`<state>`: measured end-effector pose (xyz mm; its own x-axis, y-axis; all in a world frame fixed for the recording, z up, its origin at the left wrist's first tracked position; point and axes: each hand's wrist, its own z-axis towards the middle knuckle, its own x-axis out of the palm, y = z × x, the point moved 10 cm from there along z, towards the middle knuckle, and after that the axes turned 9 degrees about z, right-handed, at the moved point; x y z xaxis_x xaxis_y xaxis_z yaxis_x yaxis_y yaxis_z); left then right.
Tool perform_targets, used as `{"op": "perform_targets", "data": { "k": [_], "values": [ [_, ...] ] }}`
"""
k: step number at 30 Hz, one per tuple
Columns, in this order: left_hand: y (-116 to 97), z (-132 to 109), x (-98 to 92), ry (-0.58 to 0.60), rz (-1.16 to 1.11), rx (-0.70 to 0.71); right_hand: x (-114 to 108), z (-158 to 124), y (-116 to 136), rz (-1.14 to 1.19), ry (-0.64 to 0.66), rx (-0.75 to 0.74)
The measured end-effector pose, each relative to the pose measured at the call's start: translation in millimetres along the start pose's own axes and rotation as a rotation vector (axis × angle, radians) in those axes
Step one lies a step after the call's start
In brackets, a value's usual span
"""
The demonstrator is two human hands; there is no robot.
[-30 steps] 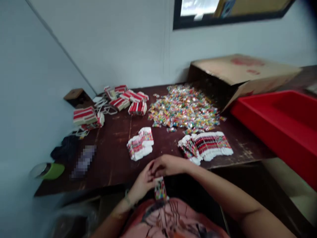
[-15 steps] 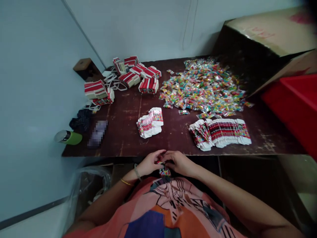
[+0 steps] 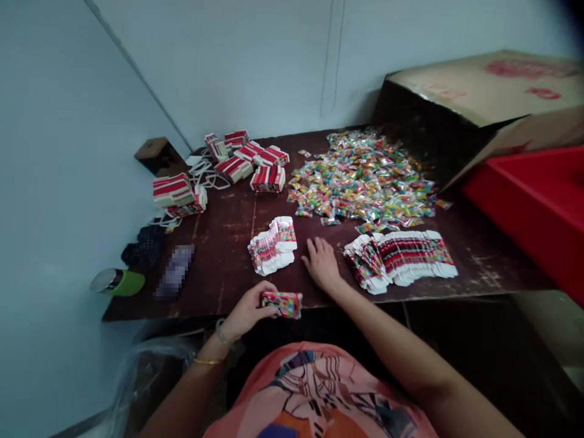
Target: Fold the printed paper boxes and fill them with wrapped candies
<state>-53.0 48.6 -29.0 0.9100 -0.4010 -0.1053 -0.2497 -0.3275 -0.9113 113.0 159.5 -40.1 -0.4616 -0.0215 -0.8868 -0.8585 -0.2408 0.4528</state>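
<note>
Within left hand: small carton

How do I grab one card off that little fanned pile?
Probably pinch the topmost card of the small fanned pile by its right edge, coming from beside the right hand: the cards overlap like shingles, and only that one lies fully uncovered.

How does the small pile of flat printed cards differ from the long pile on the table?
The small pile holds far fewer cards than the long pile. The small pile lies left of the right hand, the long pile right of it. Both are fanned, white-edged, with red and multicoloured print.
</note>
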Motion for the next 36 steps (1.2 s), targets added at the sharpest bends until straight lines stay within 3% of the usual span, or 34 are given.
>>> {"op": "perform_targets", "data": {
  "k": [2,4,8,11,14,18,20,22,25,27,29,32,36],
  "values": [
    [9.0,2.3,-15.6,-0.118,-0.111,-0.018,6.7,-19.1,12.0,0.007,-0.02,-0.103],
    [15.5,7.6,-14.1,-0.147,-0.148,-0.039,-0.4,-12.3,6.8,0.01,-0.051,-0.124],
    [15.3,19.9,26.6,-0.007,-0.246,-0.076,-26.0,51.9,-32.9,-0.016,-0.095,0.031],
    [12.8,21.5,48.4,0.068,-0.352,-0.077,-24.8,66.9,-29.4,-0.017,-0.075,0.023],
    [19.8,20.8,46.6,0.056,-0.391,-0.078,-0.8,16.7,-1.8,-0.001,-0.035,-0.063],
    [33.2,23.1,36.5,0.016,-0.44,-0.102,26.5,-95.2,26.0,0.136,0.043,-0.304],
    [34.2,27.3,38.7,0.028,-0.456,-0.111,24.6,-133.8,24.6,0.24,0.094,-0.385],
    [32.5,32.8,46.0,0.048,-0.446,-0.127,8.9,-149.0,17.8,0.393,0.107,-0.399],
    [27.6,39.8,63.2,0.077,-0.398,-0.145,-29.3,-135.8,4.9,0.721,0.041,-0.257],
    [23.6,41.4,76.8,0.106,-0.355,-0.137,-43.0,-116.7,3.0,0.94,0.066,-0.124],
    [20.8,39.4,90.5,0.157,-0.313,-0.131,-48.6,-96.3,4.2,1.099,0.102,-0.025],
    [19.6,32.6,102.6,0.218,-0.273,-0.142,-53.7,-71.1,-6.1,1.22,0.026,0.076],
    [15.4,26.6,98.6,0.19,-0.25,-0.15,-47.8,-65.0,0.3,1.193,0.063,0.022]
  ]
}}
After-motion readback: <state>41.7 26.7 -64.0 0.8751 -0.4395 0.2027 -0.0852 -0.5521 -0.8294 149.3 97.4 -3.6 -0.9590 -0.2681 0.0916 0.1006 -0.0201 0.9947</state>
